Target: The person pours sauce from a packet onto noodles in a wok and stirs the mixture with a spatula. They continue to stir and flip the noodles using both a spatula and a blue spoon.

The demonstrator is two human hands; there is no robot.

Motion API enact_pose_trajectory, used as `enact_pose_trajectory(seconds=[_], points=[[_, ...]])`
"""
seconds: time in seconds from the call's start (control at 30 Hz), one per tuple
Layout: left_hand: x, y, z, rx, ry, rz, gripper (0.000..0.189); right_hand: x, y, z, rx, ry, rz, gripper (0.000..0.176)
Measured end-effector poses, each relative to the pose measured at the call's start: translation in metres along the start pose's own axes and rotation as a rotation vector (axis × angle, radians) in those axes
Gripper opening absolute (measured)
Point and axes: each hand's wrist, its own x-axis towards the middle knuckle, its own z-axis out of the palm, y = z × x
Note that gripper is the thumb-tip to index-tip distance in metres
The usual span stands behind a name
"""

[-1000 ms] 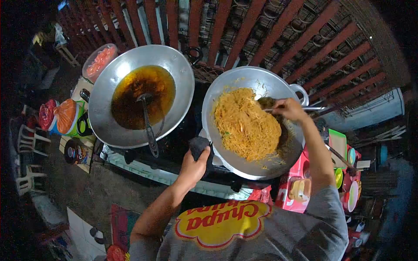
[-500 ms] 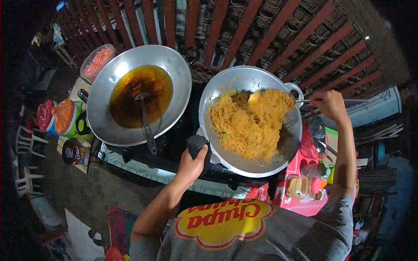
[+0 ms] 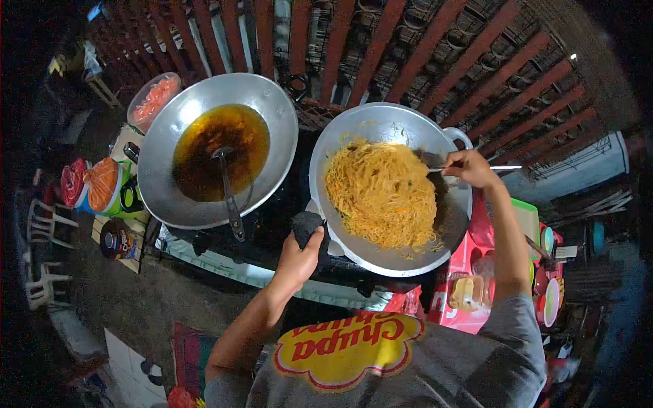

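In the head view, a metal wok holds a heap of yellow noodles. My right hand is closed around the thin metal handle of a long-handled cooking utensil, over the wok's right side. Its head is hidden among the noodles. My left hand grips a black pot holder against the wok's near-left edge, by the handle there. Left of this stands a second wok with brown oil. A metal ladle leans in it, untouched.
A tub of pink-orange pieces stands behind the left wok. Bagged food and a dark jar sit at the left. On the right, a red table bears containers. Wooden slats rise behind the woks.
My right hand has moved left and slightly down, closer over the wok, with the utensil. The lifted noodles have dropped back into the heap. My left hand has stayed in place.
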Motion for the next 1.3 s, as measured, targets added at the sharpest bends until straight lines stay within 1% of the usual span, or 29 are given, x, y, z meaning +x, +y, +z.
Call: enact_pose_trajectory(seconds=[0.03,0.1,0.17,0.23,0.3,0.33,0.37,0.43,0.47,0.5,0.53,0.57,0.6,0.63,0.67,0.7,0.73,0.8,0.83,0.9,0.97,1.0,1.03,1.1,1.13,1.17,1.23,1.3], points=[[-0.001,0.0,0.0,0.011,0.002,0.008,0.031,-0.009,-0.011,-0.009,-0.075,0.042,-0.008,0.011],[0.0,-0.002,-0.001,-0.003,-0.013,0.021,0.031,-0.031,-0.052,-0.027,-0.504,0.13,0.0,0.013],[0.0,-0.001,-0.001,-0.021,-0.02,0.036,0.03,-0.044,-0.085,-0.037,-0.802,0.191,0.124,0.016],[-0.001,0.0,-0.001,-0.026,-0.015,-0.004,0.031,-0.053,-0.103,-0.045,-0.908,0.281,0.029,0.015],[0.002,-0.004,-0.003,-0.02,-0.031,-0.004,0.032,-0.057,-0.11,-0.057,-1.051,0.235,0.024,0.015],[0.003,-0.007,-0.003,-0.014,-0.044,-0.002,0.032,-0.057,-0.109,-0.058,-1.164,0.197,0.099,0.014],[0.004,-0.01,-0.002,-0.013,-0.047,-0.007,0.032,-0.058,-0.099,-0.057,-1.162,0.193,0.102,0.014],[0.007,-0.014,-0.001,-0.021,-0.029,0.023,0.033,-0.055,-0.062,-0.046,-1.173,0.081,0.167,0.016],[0.004,-0.008,-0.001,-0.024,-0.024,0.021,0.033,-0.05,-0.044,-0.027,-1.237,0.025,0.24,0.016],[-0.001,0.003,-0.001,0.027,0.004,-0.004,0.033,-0.045,-0.033,-0.011,-1.063,0.013,0.238,0.016],[-0.005,0.008,0.0,0.079,0.031,-0.031,0.033,-0.042,0.003,0.005,-0.924,0.092,0.054,0.016],[-0.003,0.004,0.001,0.079,0.032,-0.033,0.033,-0.039,-0.004,0.032,-0.674,0.186,0.056,0.017],[0.0,-0.002,0.001,0.043,0.008,-0.007,0.033,-0.034,-0.004,0.051,-0.554,0.208,0.046,0.018],[0.002,-0.003,0.001,0.005,-0.015,0.02,0.033,-0.024,0.003,0.057,-0.342,0.101,0.086,0.015],[0.0,0.001,0.001,0.003,-0.011,0.021,0.033,-0.019,0.018,0.064,-0.232,0.122,0.099,0.015],[-0.005,0.01,0.001,0.047,0.003,-0.007,0.033,-0.017,0.017,0.065,-0.121,0.141,0.112,0.014],[-0.008,0.014,0.0,0.091,0.014,-0.037,0.033,-0.019,0.016,0.06,-0.121,0.139,0.112,0.014],[-0.005,0.008,-0.001,0.048,-0.002,-0.016,0.033,-0.027,0.007,0.037,-0.109,0.141,0.099,0.016],[-0.003,0.004,0.0,0.004,-0.017,0.005,0.033,-0.03,-0.002,0.027,-0.181,0.147,0.09,0.015],[-0.001,0.0,0.0,0.007,-0.022,0.0,0.033,-0.044,-0.037,0.007,-0.395,0.181,0.16,0.014],[0.0,0.0,-0.001,0.011,-0.028,-0.001,0.032,-0.056,-0.069,-0.004,-0.496,0.242,0.21,0.013],[0.0,0.001,-0.001,0.027,-0.024,0.01,0.032,-0.06,-0.074,-0.01,-0.559,0.272,0.146,0.015],[-0.001,0.001,-0.001,0.045,-0.019,0.02,0.032,-0.064,-0.085,-0.014,-0.563,0.271,0.149,0.015],[0.001,0.0,-0.003,0.029,-0.042,0.021,0.033,-0.069,-0.113,-0.018,-0.826,0.312,0.156,0.012],[0.002,-0.003,-0.003,0.013,-0.062,0.019,0.033,-0.067,-0.122,-0.021,-0.997,0.268,0.214,0.013],[0.003,-0.006,-0.003,0.014,-0.067,0.018,0.033,-0.069,-0.125,-0.025,-0.998,0.268,0.22,0.013],[0.007,-0.01,-0.003,0.029,-0.053,0.032,0.033,-0.07,-0.126,-0.036,-1.159,0.235,0.183,0.013],[0.005,-0.008,-0.003,0.031,-0.043,0.026,0.033,-0.074,-0.107,-0.042,-1.216,0.205,0.185,0.013]])
